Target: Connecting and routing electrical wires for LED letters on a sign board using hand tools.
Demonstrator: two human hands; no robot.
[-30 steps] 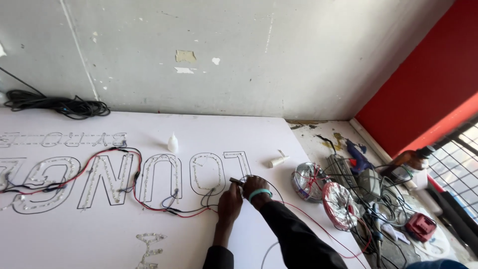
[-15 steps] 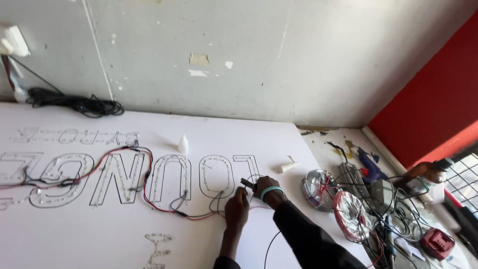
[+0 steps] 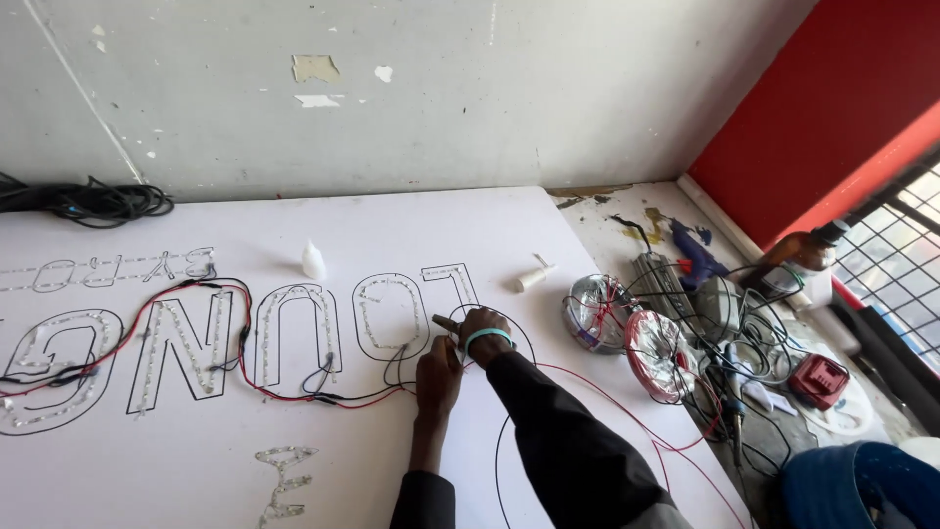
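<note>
Head view: my right hand fingers grip a small brown tool; my left hand fingers pinch thin black wire on the big white sign board.

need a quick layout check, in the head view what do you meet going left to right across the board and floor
black cable coil → white glue bottle → left hand → right hand → small white tube → red wire spool → red battery pack

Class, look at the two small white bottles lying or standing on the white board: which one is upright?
The cone-tipped white bottle above the big outlined letters stands upright. The other white tube, toward the wire spools, lies on its side.
</note>
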